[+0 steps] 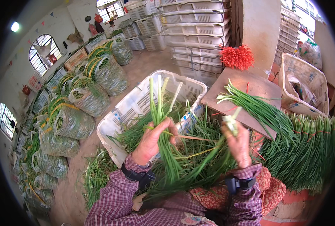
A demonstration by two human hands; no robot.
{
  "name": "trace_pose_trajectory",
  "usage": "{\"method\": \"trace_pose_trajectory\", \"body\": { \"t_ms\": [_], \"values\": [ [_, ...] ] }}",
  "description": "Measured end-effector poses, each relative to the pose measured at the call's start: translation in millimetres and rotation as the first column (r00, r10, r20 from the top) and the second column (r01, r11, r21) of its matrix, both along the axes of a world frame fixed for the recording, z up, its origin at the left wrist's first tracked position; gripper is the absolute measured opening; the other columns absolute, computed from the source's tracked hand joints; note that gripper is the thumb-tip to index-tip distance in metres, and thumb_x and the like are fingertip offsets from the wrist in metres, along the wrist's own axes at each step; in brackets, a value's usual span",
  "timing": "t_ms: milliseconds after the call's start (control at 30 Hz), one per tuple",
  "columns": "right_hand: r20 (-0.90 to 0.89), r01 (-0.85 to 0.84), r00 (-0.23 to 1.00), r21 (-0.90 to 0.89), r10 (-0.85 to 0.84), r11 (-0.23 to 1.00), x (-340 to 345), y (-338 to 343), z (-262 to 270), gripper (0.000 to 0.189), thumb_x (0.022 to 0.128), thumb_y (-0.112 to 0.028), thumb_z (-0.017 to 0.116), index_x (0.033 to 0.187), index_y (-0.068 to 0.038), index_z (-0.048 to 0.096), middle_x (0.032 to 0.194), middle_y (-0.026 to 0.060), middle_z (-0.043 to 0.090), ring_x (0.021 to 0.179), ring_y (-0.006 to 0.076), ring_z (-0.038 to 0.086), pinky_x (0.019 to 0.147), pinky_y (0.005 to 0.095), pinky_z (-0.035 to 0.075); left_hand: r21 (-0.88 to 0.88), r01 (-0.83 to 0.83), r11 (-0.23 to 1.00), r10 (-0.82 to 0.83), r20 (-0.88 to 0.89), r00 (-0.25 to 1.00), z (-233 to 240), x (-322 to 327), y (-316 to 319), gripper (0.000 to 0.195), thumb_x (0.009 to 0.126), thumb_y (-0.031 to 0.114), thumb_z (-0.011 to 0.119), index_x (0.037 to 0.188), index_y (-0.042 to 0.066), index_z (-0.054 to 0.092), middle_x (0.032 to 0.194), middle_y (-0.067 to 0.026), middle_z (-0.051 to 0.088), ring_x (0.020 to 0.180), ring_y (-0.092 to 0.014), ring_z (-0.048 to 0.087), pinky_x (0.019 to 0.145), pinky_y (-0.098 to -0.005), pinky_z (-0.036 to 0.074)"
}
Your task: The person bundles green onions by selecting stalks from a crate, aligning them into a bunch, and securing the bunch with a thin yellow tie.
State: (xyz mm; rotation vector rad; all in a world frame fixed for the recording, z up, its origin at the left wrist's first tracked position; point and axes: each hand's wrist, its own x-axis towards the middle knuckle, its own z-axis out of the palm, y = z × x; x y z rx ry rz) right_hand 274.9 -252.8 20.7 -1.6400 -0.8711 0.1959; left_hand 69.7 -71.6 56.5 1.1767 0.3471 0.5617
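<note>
My left hand (153, 141) grips a small bunch of garlic chives (161, 118), its pale stem ends up and the green leaves hanging down over my lap. To its right, my right hand (239, 144) is closed around other pale stalks (231, 124), with green leaves trailing down and left. A few yellowed leaves stretch between the hands. Beyond them, a white plastic crate (128, 104) holds more loose chives (133, 134). On a brown board (212, 97) at the right lies a pile of chives (255, 103) with pale ends to the left, beside thin red ties.
Bundled chives (311, 152) with red ties stand at the right, below another white crate (324, 82). A red bunch of ties (237, 57) hangs by stacked crates (195, 31). Filled plastic bags (74, 121) line the left floor. Loose leaves (98, 175) lie beside my left arm.
</note>
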Motion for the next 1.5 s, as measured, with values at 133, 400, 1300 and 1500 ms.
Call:
{"method": "trace_pose_trajectory", "body": {
  "t_ms": [133,400,1300,1500],
  "values": [
    [-0.222,0.185,0.965,0.201,-0.139,0.962,35.3,-29.6,7.2,0.02,0.091,-0.014,0.062,0.108,-0.002,0.062,0.09,0.0038,0.065,0.081,0.0129,0.06,0.072,0.0256,0.049,-0.058,0.128,0.99,-0.13,-0.022,0.991,4.1,-2.7,7.4,0.024,0.094,0.027,0.058,0.096,0.004,0.056,0.09,-0.0161,0.063,0.06,-0.016,0.059,0.056,-0.029,0.052],
    [-0.276,-0.009,0.957,0.288,0.092,0.958,-17.2,-18.9,61.2,0.017,0.089,-0.014,0.064,0.104,-0.006,0.063,0.077,-0.0013,0.059,0.059,0.0047,0.052,0.049,0.0193,0.041,0.002,0.129,0.992,-0.128,-0.089,0.988,-14.4,20.1,-14.8,0.025,0.089,0.026,0.066,0.098,0.006,0.055,0.092,-0.0053,0.057,0.065,-0.008,0.052,0.06,-0.0238,0.047],
    [-0.383,-0.353,0.851,0.089,0.359,0.931,-23.8,27.4,38.2,0.024,0.083,-0.013,0.069,0.105,-0.002,0.066,0.071,-0.0033,0.061,0.054,0.0033,0.047,0.049,0.0207,0.04,-0.052,0.038,0.998,-0.039,-0.01,0.999,-14.7,34.7,-28.4,0.031,0.085,0.016,0.066,0.112,0.005,0.058,0.09,0.0008,0.061,0.073,-0.008,0.056,0.064,-0.0229,0.047],
    [0.259,0.183,0.95,-0.012,-0.174,0.983,6.2,13.2,22.4,0.03,0.079,-0.017,0.073,0.099,0.003,0.062,0.08,0.0233,0.066,0.073,0.0382,0.065,0.063,0.0399,0.05,-0.014,-0.022,1.0,0.022,0.029,0.999,-10.7,33.6,-24.5,0.03,0.083,0.014,0.07,0.109,0.006,0.058,0.089,0.0014,0.06,0.072,-0.007,0.057,0.061,-0.022,0.047]
  ]
}}
